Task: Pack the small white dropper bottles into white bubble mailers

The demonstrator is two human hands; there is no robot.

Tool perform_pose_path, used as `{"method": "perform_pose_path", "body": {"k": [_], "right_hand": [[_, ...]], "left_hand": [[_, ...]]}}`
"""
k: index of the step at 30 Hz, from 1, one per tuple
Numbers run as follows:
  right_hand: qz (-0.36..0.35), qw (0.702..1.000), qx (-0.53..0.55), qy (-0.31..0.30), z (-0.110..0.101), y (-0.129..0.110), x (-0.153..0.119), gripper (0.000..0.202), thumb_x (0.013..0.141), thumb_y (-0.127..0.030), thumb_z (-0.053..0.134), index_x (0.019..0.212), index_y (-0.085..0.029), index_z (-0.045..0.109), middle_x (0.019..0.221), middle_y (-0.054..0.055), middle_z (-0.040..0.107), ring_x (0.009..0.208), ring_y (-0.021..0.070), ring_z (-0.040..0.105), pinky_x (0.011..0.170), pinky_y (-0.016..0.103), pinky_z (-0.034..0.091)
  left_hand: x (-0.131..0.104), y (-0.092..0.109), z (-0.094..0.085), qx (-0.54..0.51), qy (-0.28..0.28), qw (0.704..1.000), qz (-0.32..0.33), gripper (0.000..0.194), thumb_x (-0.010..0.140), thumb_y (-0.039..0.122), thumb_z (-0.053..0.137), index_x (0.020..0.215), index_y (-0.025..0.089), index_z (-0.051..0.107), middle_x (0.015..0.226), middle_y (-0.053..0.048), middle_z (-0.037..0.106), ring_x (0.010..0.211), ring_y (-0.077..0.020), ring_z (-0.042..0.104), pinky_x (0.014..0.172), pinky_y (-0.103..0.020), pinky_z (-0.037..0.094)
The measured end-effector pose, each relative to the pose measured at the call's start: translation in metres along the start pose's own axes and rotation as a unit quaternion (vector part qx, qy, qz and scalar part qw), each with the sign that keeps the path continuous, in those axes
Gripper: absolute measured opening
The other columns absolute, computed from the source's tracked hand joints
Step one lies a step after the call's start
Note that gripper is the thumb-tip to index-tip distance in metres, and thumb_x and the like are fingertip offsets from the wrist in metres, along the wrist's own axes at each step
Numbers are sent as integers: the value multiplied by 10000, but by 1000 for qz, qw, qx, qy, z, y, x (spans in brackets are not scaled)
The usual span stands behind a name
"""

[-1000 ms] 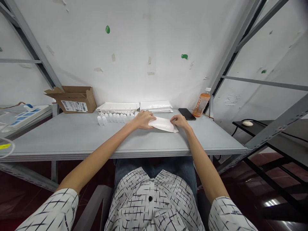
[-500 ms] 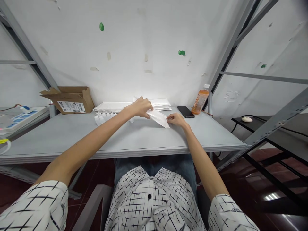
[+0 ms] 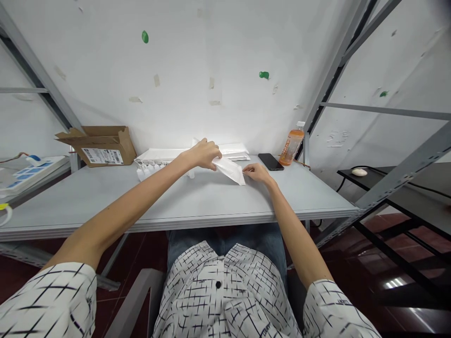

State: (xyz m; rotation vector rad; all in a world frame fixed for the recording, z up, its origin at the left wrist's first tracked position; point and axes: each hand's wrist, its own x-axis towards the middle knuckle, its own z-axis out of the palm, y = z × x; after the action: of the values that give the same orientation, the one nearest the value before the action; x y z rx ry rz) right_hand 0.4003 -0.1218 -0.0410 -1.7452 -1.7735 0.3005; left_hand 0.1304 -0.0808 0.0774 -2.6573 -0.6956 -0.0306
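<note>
A slim white paper sleeve (image 3: 230, 171) slants over the desk, its lower end pointing to the right. My left hand (image 3: 204, 154) is closed round its upper left part, palm down. At the right end, the fingertips of my right hand (image 3: 258, 172) are pinched together against the sleeve's edge. Behind my left hand lies a flat stack of white sleeves (image 3: 234, 151), partly covered by the hand. Small white pieces (image 3: 143, 172) stick out at the stack's left front, half hidden by my left forearm; their kind is unclear.
On the grey desk (image 3: 211, 202) stand an open cardboard box (image 3: 104, 150) at back left and an orange drink bottle (image 3: 291, 145) at back right. A black phone (image 3: 270, 162) lies beside the bottle. Metal frame posts (image 3: 327, 89) rise on both sides before the white wall.
Both hands keep almost the same hold on the white paper sleeve. The whole view has shifted slightly, and the sleeve's tilt is nearly unchanged.
</note>
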Motion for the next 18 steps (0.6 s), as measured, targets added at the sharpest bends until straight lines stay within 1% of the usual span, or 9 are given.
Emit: {"method": "perform_pose_path", "body": {"k": [4, 7, 9, 11, 13, 16, 18], "right_hand": [[-10, 999, 44, -21, -1, -2, 0, 254, 770, -241, 637, 978, -193, 775, 936, 42, 767, 834, 178, 673, 730, 249, 468], [-17, 996, 70, -57, -3, -5, -2, 247, 734, -271, 705, 953, -182, 776, 914, 51, 763, 840, 181, 667, 738, 249, 474], [-16, 994, 79, -77, -5, -7, -2, 270, 702, -309, 754, 938, -181, 782, 910, 57, 759, 826, 182, 657, 731, 255, 477], [-16, 993, 87, -84, -6, -9, -3, 323, 668, -336, 793, 949, -176, 788, 929, 64, 753, 801, 177, 646, 718, 258, 476], [-20, 991, 99, -91, -7, -10, -3, 373, 640, -324, 812, 978, -167, 792, 926, 66, 746, 771, 167, 630, 705, 257, 473], [-29, 986, 119, -116, -7, -11, -4, 428, 628, -276, 799, 1039, -155, 792, 826, 39, 725, 708, 148, 593, 680, 250, 461], [-32, 983, 129, -123, -8, -12, -5, 471, 633, -275, 790, 1087, -150, 784, 746, 13, 694, 647, 128, 559, 660, 244, 445]], "left_hand": [[1, -6, 4, -8, 3, 1000, -7, 307, 815, 461, 669, 1054, 281, 739, 1066, -66, 727, 1028, -251, 574, 842, -349, 335], [0, -8, 7, -17, 6, 1000, -16, 294, 838, 412, 645, 1087, 282, 731, 1095, -64, 728, 1045, -249, 582, 841, -346, 335], [-1, -7, 7, -9, 11, 1000, -17, 270, 845, 380, 628, 1075, 285, 732, 1093, -62, 730, 1038, -248, 589, 838, -350, 338], [-3, -4, 6, 11, 14, 1000, -15, 236, 850, 352, 608, 1035, 286, 738, 1063, -59, 735, 1017, -247, 595, 833, -357, 343], [-4, 3, 3, 29, 22, 999, -10, 204, 857, 316, 589, 985, 276, 742, 1024, -64, 739, 998, -246, 599, 829, -366, 346], [-1, 12, -2, 44, 34, 998, -2, 179, 859, 249, 572, 928, 252, 738, 970, -73, 740, 974, -242, 605, 813, -369, 347], [3, 16, -4, 52, 38, 998, -7, 175, 856, 211, 564, 903, 242, 730, 939, -70, 738, 951, -237, 610, 795, -365, 346]]}}
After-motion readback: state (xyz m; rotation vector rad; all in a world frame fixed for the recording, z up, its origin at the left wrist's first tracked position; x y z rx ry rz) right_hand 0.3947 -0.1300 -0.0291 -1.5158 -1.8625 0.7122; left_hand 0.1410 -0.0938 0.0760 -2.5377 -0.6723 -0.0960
